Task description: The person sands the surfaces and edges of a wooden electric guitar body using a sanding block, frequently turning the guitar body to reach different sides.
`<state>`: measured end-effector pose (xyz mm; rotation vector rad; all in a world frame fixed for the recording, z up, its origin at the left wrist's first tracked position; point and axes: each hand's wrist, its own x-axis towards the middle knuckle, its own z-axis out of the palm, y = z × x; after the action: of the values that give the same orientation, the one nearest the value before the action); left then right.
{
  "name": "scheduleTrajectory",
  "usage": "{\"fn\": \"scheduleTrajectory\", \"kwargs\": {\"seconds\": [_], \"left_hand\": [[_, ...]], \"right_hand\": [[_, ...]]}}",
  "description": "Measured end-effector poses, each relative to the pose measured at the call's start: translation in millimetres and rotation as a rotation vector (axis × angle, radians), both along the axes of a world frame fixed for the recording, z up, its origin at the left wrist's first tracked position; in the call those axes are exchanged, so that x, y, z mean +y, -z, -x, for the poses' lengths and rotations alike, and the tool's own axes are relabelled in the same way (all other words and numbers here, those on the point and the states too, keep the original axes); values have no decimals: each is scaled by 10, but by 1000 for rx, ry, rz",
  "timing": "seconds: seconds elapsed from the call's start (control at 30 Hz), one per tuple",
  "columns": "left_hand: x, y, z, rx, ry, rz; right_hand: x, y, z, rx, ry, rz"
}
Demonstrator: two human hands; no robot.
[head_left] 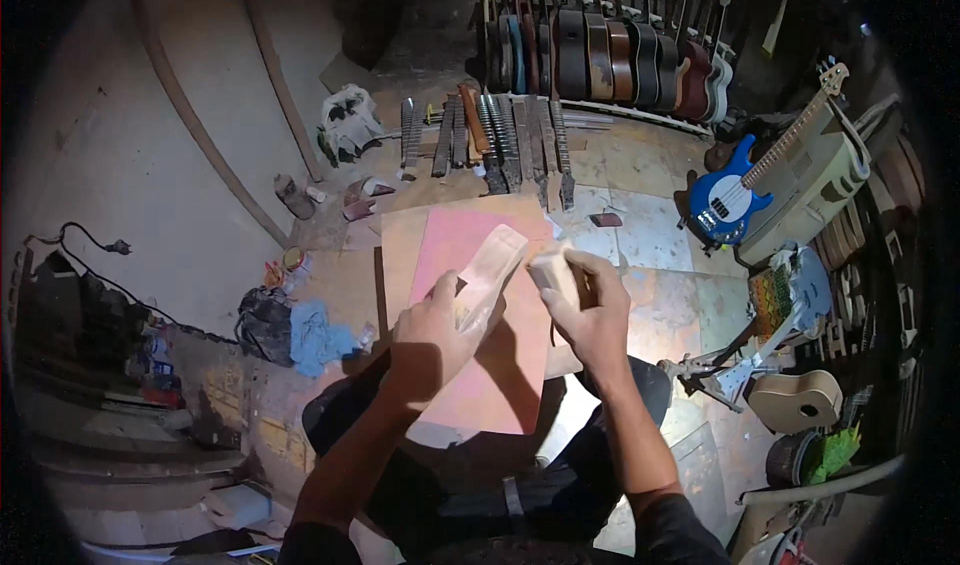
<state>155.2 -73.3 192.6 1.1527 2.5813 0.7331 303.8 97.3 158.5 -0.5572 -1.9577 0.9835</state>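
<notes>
My left hand is closed around a pale, smoothly shaped wooden piece, its broad end pointing up and to the right. My right hand grips a pale block, fingers over its far side and thumb along the near side. A small gap separates the block from the wooden piece. Both are held above a pink sheet, which lies on a tan board across my lap. What the left palm covers of the wooden piece is hidden.
Several guitar necks lie on the floor ahead, before a rack of guitars. A blue bass guitar leans at the right, with a small guitar body nearer. A blue cloth and black bag lie left.
</notes>
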Motion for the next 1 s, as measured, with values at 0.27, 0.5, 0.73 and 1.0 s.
{"fn": "scheduleTrajectory", "kwargs": {"seconds": [0.27,0.5,0.73,1.0], "left_hand": [[50,-34,107,87,91,-23],[79,46,338,34,113,-78],[126,25,452,2,91,-54],[164,-6,380,-37,57,-11]], "right_hand": [[-138,-141,323,-143,-104,-340],[-152,-138,538,-139,-17,-380],[-146,-130,747,-153,60,-351],[-59,-112,785,-75,120,-382]]}}
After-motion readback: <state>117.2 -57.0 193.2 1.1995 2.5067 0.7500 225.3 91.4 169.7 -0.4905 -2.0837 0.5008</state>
